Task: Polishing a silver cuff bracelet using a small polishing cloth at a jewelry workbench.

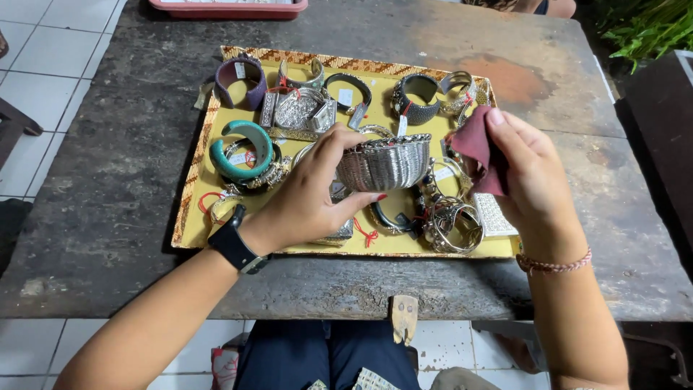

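Left hand (307, 195) grips silver cuff (384, 163), right hand (530, 173) pinches maroon cloth (476, 144), over crowded bracelet tray (189, 195).

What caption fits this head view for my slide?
Left hand holds a silver cuff; right hand holds a maroon cloth.

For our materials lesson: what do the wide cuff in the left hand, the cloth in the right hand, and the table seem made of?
Wide cuff: probably silver-toned metal, its ribbed surface glinting. Cloth: soft maroon fabric, folded and creased. Table: apparently weathered dark wood, rough, matte and stained.
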